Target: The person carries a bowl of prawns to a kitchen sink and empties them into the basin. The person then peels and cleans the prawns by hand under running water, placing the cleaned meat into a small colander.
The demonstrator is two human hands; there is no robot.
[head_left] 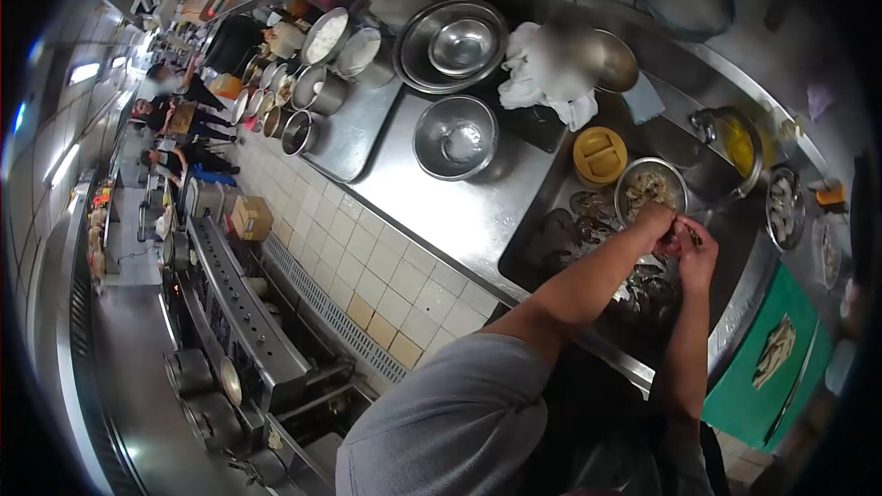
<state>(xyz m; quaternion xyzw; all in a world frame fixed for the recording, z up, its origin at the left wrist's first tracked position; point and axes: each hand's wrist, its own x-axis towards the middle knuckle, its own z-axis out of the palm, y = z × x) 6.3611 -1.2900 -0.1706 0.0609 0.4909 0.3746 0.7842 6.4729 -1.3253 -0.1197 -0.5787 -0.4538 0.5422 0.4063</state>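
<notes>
Over the sink, my left hand (pixel 654 223) and my right hand (pixel 695 248) meet with their fingers pressed together. Whatever they hold between them is too small to name. Just beyond them sits a metal bowl (pixel 650 186) with pale, peeled-looking pieces in it. Dark shrimp (pixel 588 211) lie in the sink to the left of the bowl, and more show below my wrists. A yellow round container (pixel 600 155) stands beside the bowl.
On the steel counter (pixel 413 211) stand a metal bowl (pixel 456 138) and nested bowls. A green cutting board (pixel 767 358) with a knife and pale pieces lies at right. A pot (pixel 738 142) holds yellow liquid. People (pixel 170 119) stand far left.
</notes>
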